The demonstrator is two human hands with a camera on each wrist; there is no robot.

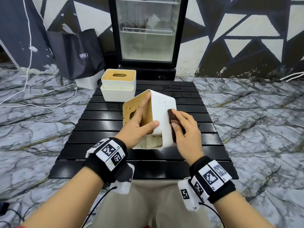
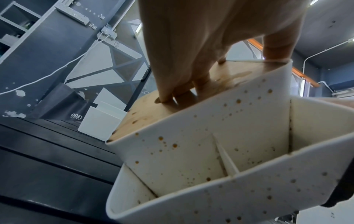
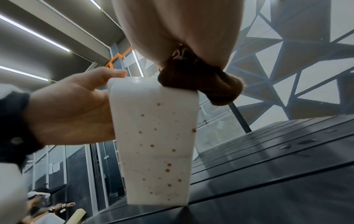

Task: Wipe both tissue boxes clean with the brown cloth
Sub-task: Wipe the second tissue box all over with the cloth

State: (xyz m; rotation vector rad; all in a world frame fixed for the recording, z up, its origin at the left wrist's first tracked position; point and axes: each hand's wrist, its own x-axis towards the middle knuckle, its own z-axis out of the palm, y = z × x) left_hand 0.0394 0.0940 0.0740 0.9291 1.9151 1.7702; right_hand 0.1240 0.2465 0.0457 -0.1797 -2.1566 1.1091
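Observation:
A white tissue box with a wooden lid is tipped up on the black slatted table, speckled with brown spots. My left hand grips it, fingers spread over the wooden lid and thumb on the white edge. My right hand pinches the folded brown cloth and presses it against the box's white side. A second white tissue box with a wooden lid stands upright at the table's far left.
A glass-door fridge stands behind the table. A black shopping bag and a white box lean at the back left. White cables trail over the marble floor. My knees are at the table's near edge.

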